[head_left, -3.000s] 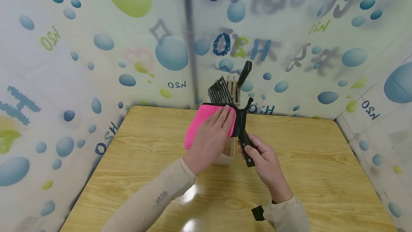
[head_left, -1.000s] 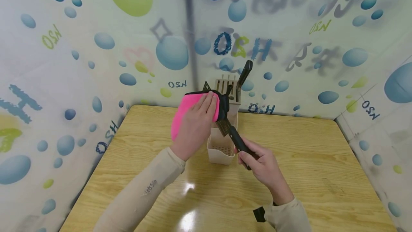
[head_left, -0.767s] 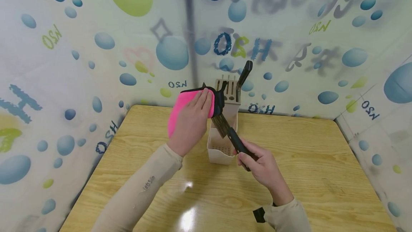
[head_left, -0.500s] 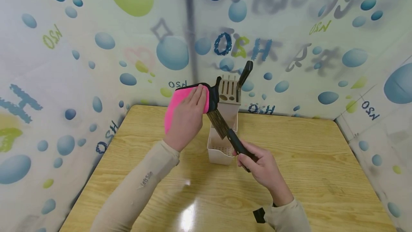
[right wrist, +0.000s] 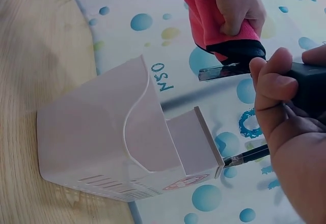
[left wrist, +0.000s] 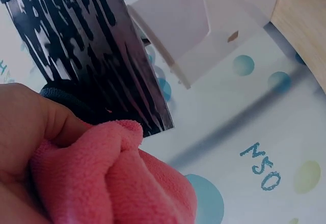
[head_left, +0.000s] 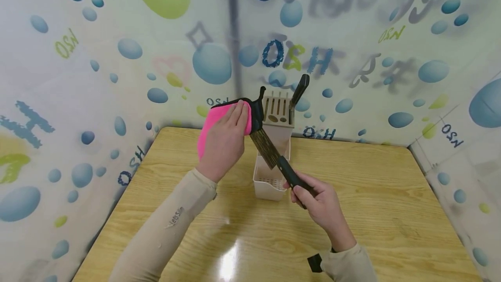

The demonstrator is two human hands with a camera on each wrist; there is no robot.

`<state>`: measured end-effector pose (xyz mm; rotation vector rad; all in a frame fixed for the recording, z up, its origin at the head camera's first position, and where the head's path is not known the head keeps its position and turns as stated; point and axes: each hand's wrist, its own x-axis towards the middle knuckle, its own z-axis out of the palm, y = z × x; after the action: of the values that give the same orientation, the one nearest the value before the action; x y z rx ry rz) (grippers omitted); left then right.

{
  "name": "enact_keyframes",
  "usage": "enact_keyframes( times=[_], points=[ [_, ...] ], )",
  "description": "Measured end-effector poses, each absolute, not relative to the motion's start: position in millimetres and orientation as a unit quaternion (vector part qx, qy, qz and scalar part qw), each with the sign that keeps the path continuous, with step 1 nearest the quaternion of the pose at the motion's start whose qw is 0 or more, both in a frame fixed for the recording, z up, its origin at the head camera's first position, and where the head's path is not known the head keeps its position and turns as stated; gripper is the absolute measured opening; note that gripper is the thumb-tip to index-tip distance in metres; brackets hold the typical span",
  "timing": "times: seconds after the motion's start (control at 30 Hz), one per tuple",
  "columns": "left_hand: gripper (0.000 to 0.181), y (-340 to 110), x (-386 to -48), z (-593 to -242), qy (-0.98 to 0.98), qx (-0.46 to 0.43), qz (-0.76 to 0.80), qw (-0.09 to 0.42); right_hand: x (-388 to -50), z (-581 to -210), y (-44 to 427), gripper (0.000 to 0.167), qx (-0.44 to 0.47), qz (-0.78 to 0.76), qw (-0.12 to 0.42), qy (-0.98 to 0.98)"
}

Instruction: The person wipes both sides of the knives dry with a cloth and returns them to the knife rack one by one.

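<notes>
My right hand (head_left: 322, 201) grips the black riveted handle of a kitchen knife (head_left: 265, 149), its broad dark-streaked blade pointing up and left. My left hand (head_left: 225, 142) pinches a pink cloth (head_left: 210, 124) with black edging round the outer part of the blade. Its fingers lie along the top, and the thumb shows on the cloth in the right wrist view. The cloth covers the blade's tip in the head view; in the left wrist view a blade corner sticks out past the pink cloth (left wrist: 117, 173). Behind the blade stands a pale knife holder (head_left: 278, 126).
A second black-handled knife (head_left: 300, 90) stands in the holder's right slot. The holder's lower front tray (head_left: 269, 191) has a perforated base. All this is on a wooden table (head_left: 364, 195) against a patterned backdrop (head_left: 156, 47).
My left hand has drawn the cloth up and left along the blade, away from the handle, uncovering the blade near the handle. The right hand has tilted the knife further left.
</notes>
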<state>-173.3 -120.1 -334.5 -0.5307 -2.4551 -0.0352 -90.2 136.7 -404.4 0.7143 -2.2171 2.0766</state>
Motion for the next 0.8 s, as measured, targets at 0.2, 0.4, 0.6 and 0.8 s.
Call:
enact_keyframes(
  times=[0.2, 0.4, 0.6, 0.8],
  points=[
    [0.052, -110.9, -165.9, -335.5, -0.927, -0.221, 0.004, 0.304, -90.9, -403.1, 133.6, 0.035, 0.236, 0.679, 0.012, -0.695],
    [0.054, -101.1, -158.4, -340.6, -0.922, -0.242, 0.014, 0.3, -91.1, -401.9, 133.0, 0.034, 0.22, 0.683, 0.006, -0.697],
    [0.058, -93.4, -150.9, -344.4, -0.922, -0.253, 0.042, 0.289, -91.2, -400.6, 133.7, 0.034, 0.201, 0.692, -0.006, -0.694],
    [0.058, -86.4, -143.6, -347.8, -0.925, -0.262, 0.073, 0.267, -92.0, -398.7, 133.6, 0.033, 0.195, 0.695, -0.01, -0.692]
  ],
)
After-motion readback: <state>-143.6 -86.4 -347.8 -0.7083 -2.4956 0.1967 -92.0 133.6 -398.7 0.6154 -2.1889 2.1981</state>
